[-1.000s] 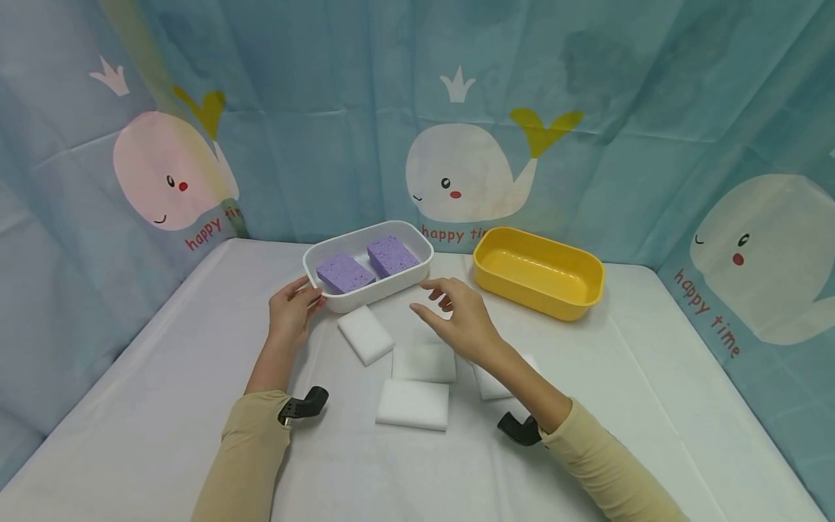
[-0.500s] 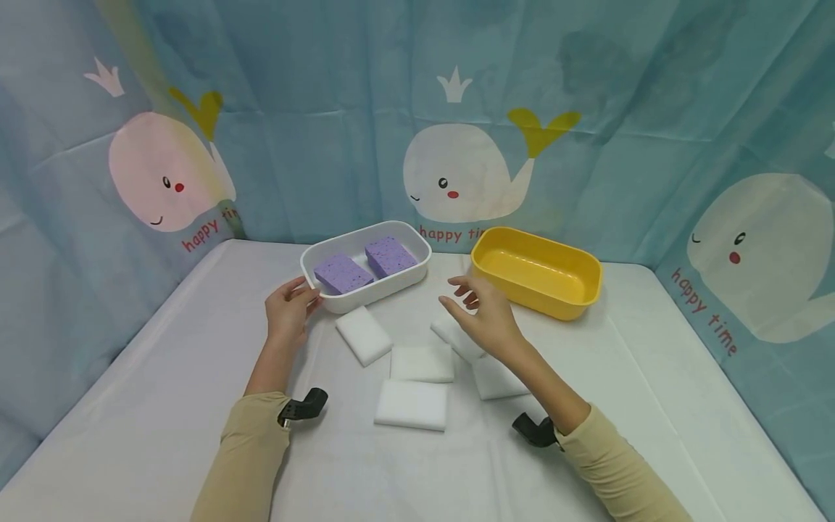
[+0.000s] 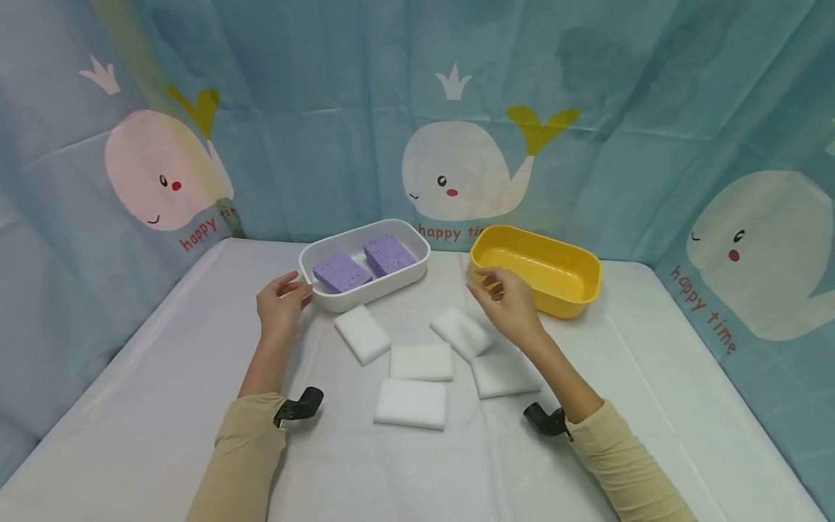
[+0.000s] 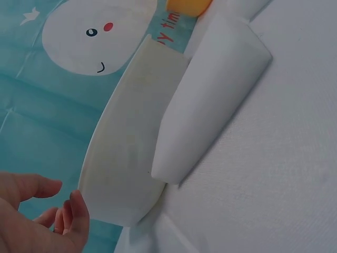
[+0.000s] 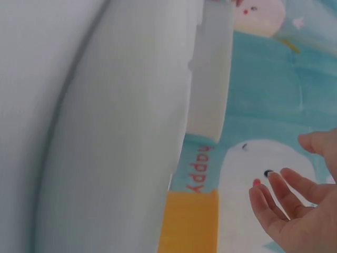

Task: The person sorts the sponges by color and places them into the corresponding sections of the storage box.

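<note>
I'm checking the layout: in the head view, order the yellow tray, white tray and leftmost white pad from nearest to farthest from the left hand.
1. White tray, just right of the left hand.
2. Leftmost white pad, in front of that tray.
3. Yellow tray, farther right.

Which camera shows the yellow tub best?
The head view: the yellow tub shows almost whole, inside included, slightly covered by the right hand. The left wrist view catches just a bit at the top; the right wrist view, just a patch at the bottom.

Red "happy time" lettering [image 3: 703,310] on the blue curtain [image 3: 313,167], whole at right, cut short at left and centre
</note>
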The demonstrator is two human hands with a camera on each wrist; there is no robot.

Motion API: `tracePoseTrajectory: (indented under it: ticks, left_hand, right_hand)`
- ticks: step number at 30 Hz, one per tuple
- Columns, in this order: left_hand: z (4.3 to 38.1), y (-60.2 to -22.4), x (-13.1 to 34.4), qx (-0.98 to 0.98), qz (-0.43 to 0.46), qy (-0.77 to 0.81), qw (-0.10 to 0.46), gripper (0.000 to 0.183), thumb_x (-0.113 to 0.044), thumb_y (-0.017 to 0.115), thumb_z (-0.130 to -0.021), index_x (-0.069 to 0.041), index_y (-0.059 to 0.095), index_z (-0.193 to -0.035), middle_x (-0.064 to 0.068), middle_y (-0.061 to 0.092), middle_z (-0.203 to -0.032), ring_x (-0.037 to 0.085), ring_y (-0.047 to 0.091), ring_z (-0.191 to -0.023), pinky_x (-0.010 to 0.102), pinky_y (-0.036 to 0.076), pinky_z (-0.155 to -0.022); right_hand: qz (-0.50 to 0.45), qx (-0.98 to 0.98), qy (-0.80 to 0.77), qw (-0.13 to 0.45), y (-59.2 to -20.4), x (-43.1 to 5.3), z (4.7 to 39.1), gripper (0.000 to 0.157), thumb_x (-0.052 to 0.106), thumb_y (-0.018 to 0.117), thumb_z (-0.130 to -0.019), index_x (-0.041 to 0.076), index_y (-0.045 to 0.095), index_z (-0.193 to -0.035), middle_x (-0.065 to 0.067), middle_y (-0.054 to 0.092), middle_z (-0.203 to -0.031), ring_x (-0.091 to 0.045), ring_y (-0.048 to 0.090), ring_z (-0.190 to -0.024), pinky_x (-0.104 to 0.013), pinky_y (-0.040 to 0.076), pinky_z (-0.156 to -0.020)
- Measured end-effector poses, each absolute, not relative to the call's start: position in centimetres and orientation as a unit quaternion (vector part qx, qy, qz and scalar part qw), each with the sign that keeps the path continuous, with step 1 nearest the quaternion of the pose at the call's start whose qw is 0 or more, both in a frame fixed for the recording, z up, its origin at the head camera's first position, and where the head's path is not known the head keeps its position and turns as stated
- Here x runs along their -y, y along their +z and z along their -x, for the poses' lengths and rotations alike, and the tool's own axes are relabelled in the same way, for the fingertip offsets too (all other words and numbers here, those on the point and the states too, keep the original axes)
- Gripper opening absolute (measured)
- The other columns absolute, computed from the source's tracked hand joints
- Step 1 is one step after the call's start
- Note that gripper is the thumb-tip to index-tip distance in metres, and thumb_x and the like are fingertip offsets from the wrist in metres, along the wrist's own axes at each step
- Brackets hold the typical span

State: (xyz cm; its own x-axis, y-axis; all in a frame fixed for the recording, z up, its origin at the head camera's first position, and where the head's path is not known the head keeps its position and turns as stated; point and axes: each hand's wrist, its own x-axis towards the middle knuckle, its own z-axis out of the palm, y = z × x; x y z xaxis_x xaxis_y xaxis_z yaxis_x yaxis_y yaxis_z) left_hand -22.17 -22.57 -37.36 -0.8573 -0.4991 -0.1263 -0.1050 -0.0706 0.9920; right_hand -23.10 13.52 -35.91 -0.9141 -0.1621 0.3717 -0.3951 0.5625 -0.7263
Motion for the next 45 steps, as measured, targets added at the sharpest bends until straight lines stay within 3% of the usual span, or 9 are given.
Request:
tracePoseTrajectory:
  ticks: [8,19,26,32,38,45]
  left_hand:
    - [21.5,-36.6,22.1,0.721,-0.214,-0.640,0.155,0.052,-0.002,0.065,-0.101,0.000,0.054,-0.152,0.006,0.054,-0.116,0.004,0.056,-0.088,0.009,0.058,-0.080]
    - [20.8,-35.6,21.6,0.791,-0.138,-0.570,0.175,0.045,-0.001,0.064,-0.101,0.005,0.058,-0.146,0.023,0.060,-0.129,-0.006,0.055,-0.082,0.002,0.051,-0.072]
    - [20.5,-34.9,21.9,0.837,-0.086,-0.523,0.133,0.042,-0.003,0.064,-0.101,0.007,0.060,-0.142,0.024,0.062,-0.123,0.005,0.057,-0.089,0.004,0.052,-0.072]
    - [20.3,-34.7,22.3,0.875,-0.021,-0.480,0.063,0.043,-0.008,0.064,-0.102,0.007,0.059,-0.142,0.024,0.063,-0.123,0.021,0.064,-0.095,0.011,0.053,-0.073]
    - [20.3,-34.8,22.5,0.890,0.026,-0.455,0.002,0.042,-0.010,0.064,-0.105,0.007,0.058,-0.143,0.026,0.062,-0.128,0.033,0.066,-0.105,0.032,0.058,-0.085]
    - [20.2,-34.9,22.4,0.899,0.069,-0.430,-0.047,0.041,-0.011,0.065,-0.103,0.008,0.059,-0.139,0.030,0.062,-0.132,0.046,0.062,-0.121,0.049,0.059,-0.097]
  right_hand:
    - [-0.138,0.877,0.431,0.161,-36.5,-15.1,24.1,0.035,0.013,0.075,-0.099,-0.009,0.068,-0.127,-0.025,0.070,-0.108,-0.039,0.069,-0.098,-0.053,0.063,-0.088]
    - [-0.086,0.891,0.414,0.165,-36.6,-17.5,25.2,0.038,0.017,0.072,-0.102,-0.009,0.067,-0.130,-0.028,0.069,-0.114,-0.043,0.069,-0.100,-0.055,0.061,-0.092]
    - [-0.060,0.895,0.408,0.167,-36.4,-19.1,25.5,0.040,0.018,0.067,-0.104,-0.009,0.065,-0.133,-0.029,0.068,-0.118,-0.044,0.067,-0.103,-0.056,0.060,-0.094]
    - [-0.041,0.900,0.402,0.167,-36.0,-20.3,25.4,0.040,0.021,0.064,-0.107,-0.007,0.064,-0.136,-0.029,0.067,-0.121,-0.044,0.066,-0.105,-0.056,0.061,-0.093]
    - [-0.016,0.902,0.399,0.162,-35.6,-21.5,25.4,0.044,0.024,0.061,-0.108,-0.006,0.061,-0.139,-0.029,0.067,-0.125,-0.045,0.065,-0.109,-0.054,0.060,-0.091]
    - [0.006,0.903,0.381,0.198,-35.6,-23.6,25.8,0.042,0.023,0.061,-0.107,-0.007,0.063,-0.137,-0.030,0.068,-0.124,-0.045,0.066,-0.105,-0.031,0.054,-0.076]
